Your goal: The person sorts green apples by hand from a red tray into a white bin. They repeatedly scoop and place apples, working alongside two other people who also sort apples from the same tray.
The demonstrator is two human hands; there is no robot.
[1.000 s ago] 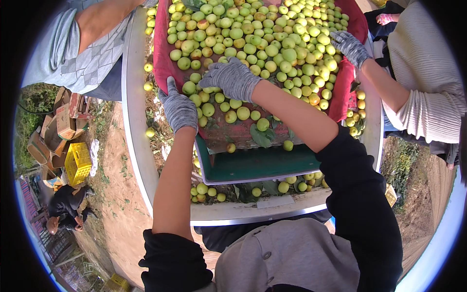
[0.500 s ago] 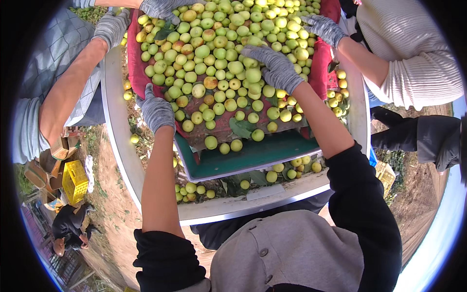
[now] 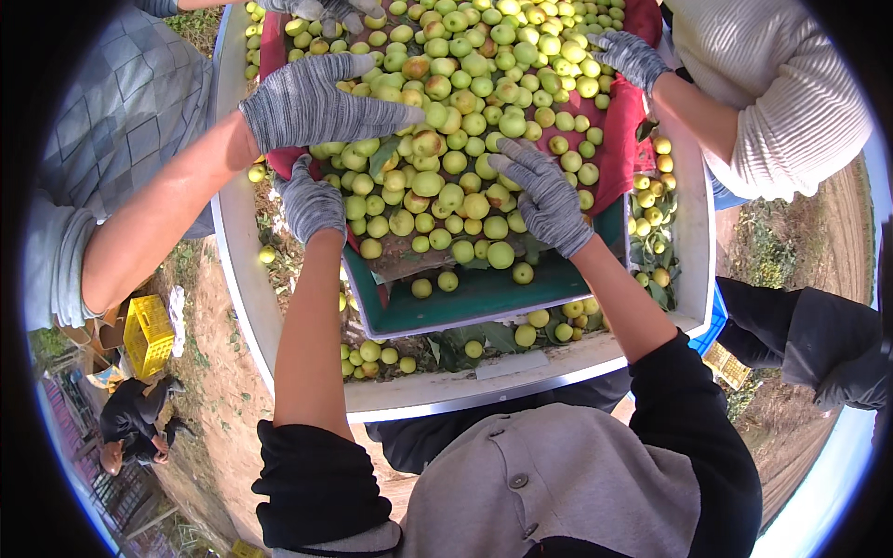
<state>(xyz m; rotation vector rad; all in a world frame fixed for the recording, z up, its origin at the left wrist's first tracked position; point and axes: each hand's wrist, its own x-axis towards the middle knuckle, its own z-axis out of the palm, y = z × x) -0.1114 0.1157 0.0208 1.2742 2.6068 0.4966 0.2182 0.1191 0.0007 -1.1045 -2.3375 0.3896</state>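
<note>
A heap of small green-yellow fruits (image 3: 465,121) lies on a red cloth (image 3: 619,153) in a green tray (image 3: 484,302). My left hand (image 3: 312,200), in a grey knit glove, is curled over the tray's left edge where the cloth ends. My right hand (image 3: 544,191), gloved the same way, lies flat with fingers spread on the fruits at the near end of the heap. A few loose fruits (image 3: 448,281) sit on the bare green tray just below it.
The tray rests in a white trough (image 3: 446,395) holding leaves and stray fruits. A co-worker's gloved hand (image 3: 316,98) reaches in from the left, another person's gloved hand (image 3: 628,56) from the right. A yellow crate (image 3: 149,335) stands on the dirt at lower left.
My right hand slid toward me to the near end of the heap. The left co-worker's gloved hand came onto the fruits beside my left hand, which stayed at the tray's edge.
</note>
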